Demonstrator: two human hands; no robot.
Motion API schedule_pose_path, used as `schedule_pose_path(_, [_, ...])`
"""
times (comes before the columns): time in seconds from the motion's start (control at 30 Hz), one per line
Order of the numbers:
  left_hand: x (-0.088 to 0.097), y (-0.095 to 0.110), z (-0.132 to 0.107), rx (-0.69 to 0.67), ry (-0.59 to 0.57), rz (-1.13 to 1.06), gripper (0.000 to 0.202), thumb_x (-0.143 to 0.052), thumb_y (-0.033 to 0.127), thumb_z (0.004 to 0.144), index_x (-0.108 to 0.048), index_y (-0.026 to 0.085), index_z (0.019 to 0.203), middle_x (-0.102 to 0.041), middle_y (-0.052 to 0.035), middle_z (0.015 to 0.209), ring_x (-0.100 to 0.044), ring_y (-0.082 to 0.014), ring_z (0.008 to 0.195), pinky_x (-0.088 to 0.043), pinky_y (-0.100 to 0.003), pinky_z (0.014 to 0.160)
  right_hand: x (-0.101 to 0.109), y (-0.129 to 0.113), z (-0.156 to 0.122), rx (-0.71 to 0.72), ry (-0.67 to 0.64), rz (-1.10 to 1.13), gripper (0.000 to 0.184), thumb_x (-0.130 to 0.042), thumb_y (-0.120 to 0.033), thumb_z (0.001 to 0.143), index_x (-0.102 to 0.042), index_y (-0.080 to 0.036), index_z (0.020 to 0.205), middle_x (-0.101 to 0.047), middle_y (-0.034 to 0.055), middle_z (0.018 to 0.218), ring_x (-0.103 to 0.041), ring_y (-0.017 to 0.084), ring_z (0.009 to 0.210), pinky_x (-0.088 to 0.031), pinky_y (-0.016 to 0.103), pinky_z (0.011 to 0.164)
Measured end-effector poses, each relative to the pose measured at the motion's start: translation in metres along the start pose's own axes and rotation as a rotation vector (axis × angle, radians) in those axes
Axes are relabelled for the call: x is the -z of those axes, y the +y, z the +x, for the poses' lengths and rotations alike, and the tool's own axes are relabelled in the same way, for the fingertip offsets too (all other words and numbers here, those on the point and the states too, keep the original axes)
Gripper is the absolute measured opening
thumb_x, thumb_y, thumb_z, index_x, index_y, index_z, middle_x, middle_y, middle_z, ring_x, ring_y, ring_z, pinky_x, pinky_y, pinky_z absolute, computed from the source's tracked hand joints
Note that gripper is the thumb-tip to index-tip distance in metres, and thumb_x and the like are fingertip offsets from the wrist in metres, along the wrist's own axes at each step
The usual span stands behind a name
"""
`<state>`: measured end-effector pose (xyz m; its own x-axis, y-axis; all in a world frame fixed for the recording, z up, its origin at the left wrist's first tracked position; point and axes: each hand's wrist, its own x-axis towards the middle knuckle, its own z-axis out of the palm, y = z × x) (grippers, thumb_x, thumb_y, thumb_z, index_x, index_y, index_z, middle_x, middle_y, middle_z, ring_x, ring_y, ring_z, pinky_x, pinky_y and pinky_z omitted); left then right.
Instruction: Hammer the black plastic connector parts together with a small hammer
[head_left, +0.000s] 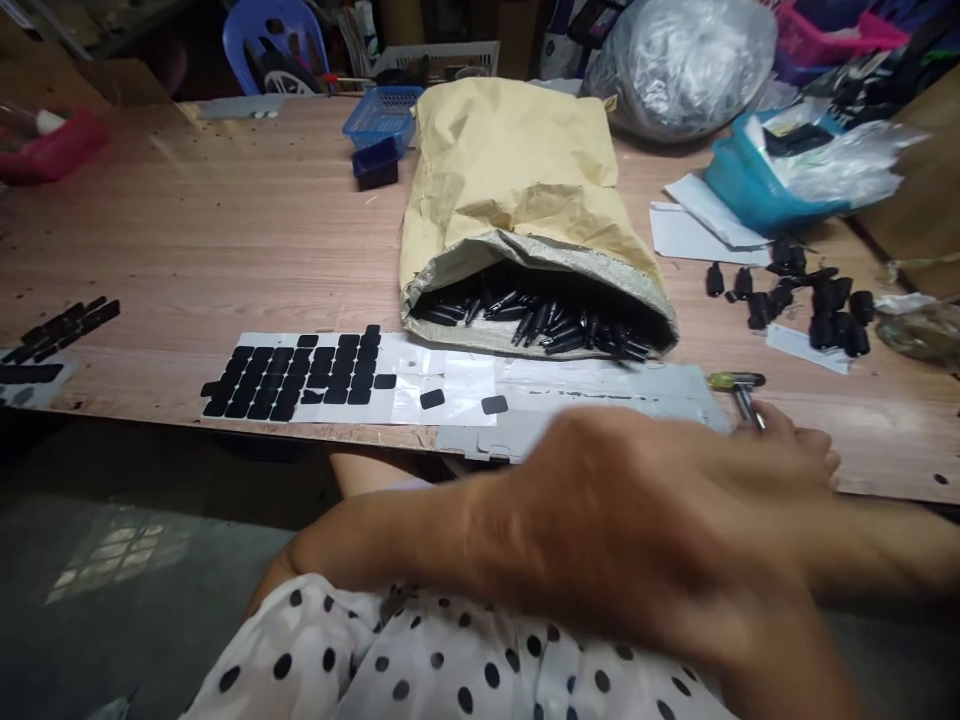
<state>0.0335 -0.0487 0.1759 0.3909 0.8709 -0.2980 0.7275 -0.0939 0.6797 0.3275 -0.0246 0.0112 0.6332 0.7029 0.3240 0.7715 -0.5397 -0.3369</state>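
My left hand [637, 500] reaches across the foreground, smeared by motion. Its fingers cannot be made out. Beyond it, at the right of the table's front edge, my partly hidden right hand [795, 440] has its fingers curled at the metal handle of a small hammer [746, 395] with a yellowish end on its head. In front of me lies a grey board [592, 390]. White sheets beside it bear rows of black rounded-square pieces [262, 380], with two loose black pieces further right. A tan sack [517, 150] lies with its mouth towards me, full of black slim parts [555, 325].
Several black bottle-shaped parts [832, 310] lie scattered at the right, near a turquoise basket [739, 180] of plastic bags. A blue basket [382, 110] and a dark blue box [375, 165] stand left of the sack. Black strips [67, 325] lie far left.
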Motion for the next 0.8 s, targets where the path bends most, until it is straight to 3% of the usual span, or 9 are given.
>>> schedule_pose_path(0.03, [0.011, -0.01, 0.021, -0.081, 0.027, 0.007, 0.034, -0.059, 0.03, 0.089, -0.077, 0.036, 0.117, -0.075, 0.0048, 0.097, -0.07, -0.0142, 0.089, -0.056, -0.024, 0.065, 0.0, -0.001, 0.0, 0.006, 0.002, -0.006, 0.038, -0.057, -0.031, 0.085, -0.078, -0.019, 0.115, -0.047, 0.0067, 0.085, -0.032, 0.02, 0.072, -0.02, 0.039, 0.069])
schedule_pose_path(0.1, [0.033, -0.044, 0.053, -0.242, 0.296, 0.138, 0.036, -0.055, 0.022, 0.09, -0.078, 0.026, 0.117, -0.076, -0.0028, 0.109, -0.069, -0.0163, 0.091, -0.058, -0.027, 0.071, 0.0, -0.002, -0.001, 0.026, 0.002, -0.012, 0.038, -0.057, -0.03, 0.083, -0.078, -0.018, 0.113, -0.048, 0.006, 0.083, -0.029, 0.019, 0.07, -0.019, 0.036, 0.067])
schedule_pose_path(0.17, [0.053, -0.087, 0.077, -0.1, 0.468, 0.35, 0.036, -0.053, 0.016, 0.09, -0.079, 0.022, 0.114, -0.075, -0.0076, 0.115, -0.069, -0.0217, 0.1, -0.059, -0.033, 0.082, 0.001, -0.004, -0.003, 0.044, 0.012, -0.009, 0.039, -0.056, -0.03, 0.084, -0.079, -0.017, 0.112, -0.049, 0.0062, 0.083, -0.027, 0.018, 0.069, -0.018, 0.035, 0.066])
schedule_pose_path(0.23, [0.068, -0.126, 0.092, 0.085, 0.443, 0.553, 0.035, -0.053, 0.012, 0.087, -0.08, 0.019, 0.108, -0.074, -0.0112, 0.116, -0.067, -0.0282, 0.11, -0.058, -0.038, 0.087, 0.001, -0.006, -0.004, 0.053, 0.033, -0.003, 0.04, -0.055, -0.03, 0.085, -0.079, -0.017, 0.113, -0.05, 0.0068, 0.083, -0.028, 0.018, 0.069, -0.017, 0.034, 0.066])
schedule_pose_path(0.33, [0.076, -0.159, 0.104, 0.165, 0.33, 0.742, 0.037, -0.05, 0.004, 0.084, -0.08, 0.017, 0.101, -0.074, -0.0138, 0.112, -0.061, -0.0317, 0.12, -0.056, -0.039, 0.092, -0.001, -0.007, -0.005, 0.049, 0.045, -0.001, 0.038, -0.053, -0.028, 0.086, -0.079, -0.016, 0.112, -0.052, 0.0076, 0.083, -0.032, 0.019, 0.07, -0.017, 0.034, 0.066])
schedule_pose_path(0.43, [0.073, -0.169, 0.109, 0.12, 0.305, 0.819, 0.036, -0.048, 0.004, 0.085, -0.079, 0.015, 0.099, -0.073, -0.0153, 0.11, -0.058, -0.0319, 0.118, -0.053, -0.041, 0.093, -0.003, -0.006, -0.005, 0.05, 0.048, -0.005, 0.037, -0.053, -0.028, 0.088, -0.079, -0.016, 0.112, -0.055, 0.0092, 0.085, -0.036, 0.019, 0.071, -0.018, 0.034, 0.065])
schedule_pose_path(0.57, [0.071, -0.179, 0.112, 0.039, 0.383, 0.811, 0.029, -0.055, 0.009, 0.082, -0.076, 0.018, 0.099, -0.073, -0.0141, 0.108, -0.058, -0.0334, 0.113, -0.051, -0.043, 0.09, -0.007, -0.003, -0.005, 0.062, 0.088, -0.007, 0.036, -0.054, -0.027, 0.088, -0.08, -0.017, 0.111, -0.06, 0.013, 0.093, -0.043, 0.021, 0.075, -0.02, 0.035, 0.065])
schedule_pose_path(0.7, [0.07, -0.186, 0.105, -0.032, 0.442, 0.685, 0.02, -0.061, 0.014, 0.083, -0.074, 0.02, 0.096, -0.074, -0.0119, 0.099, -0.058, -0.0335, 0.106, -0.049, -0.044, 0.088, -0.014, 0.001, -0.006, 0.087, 0.137, -0.012, 0.037, -0.056, -0.023, 0.085, -0.08, -0.018, 0.111, -0.063, 0.0147, 0.095, -0.049, 0.025, 0.08, -0.024, 0.035, 0.066])
schedule_pose_path(0.8, [0.052, -0.175, 0.094, -0.184, 0.465, 0.51, 0.014, -0.065, 0.024, 0.086, -0.073, 0.022, 0.098, -0.074, -0.0074, 0.096, -0.058, -0.0283, 0.095, -0.048, -0.041, 0.083, -0.017, 0.002, -0.007, 0.109, 0.175, 0.005, 0.037, -0.055, -0.022, 0.084, -0.08, -0.019, 0.11, -0.063, 0.0148, 0.094, -0.052, 0.026, 0.082, -0.029, 0.036, 0.066])
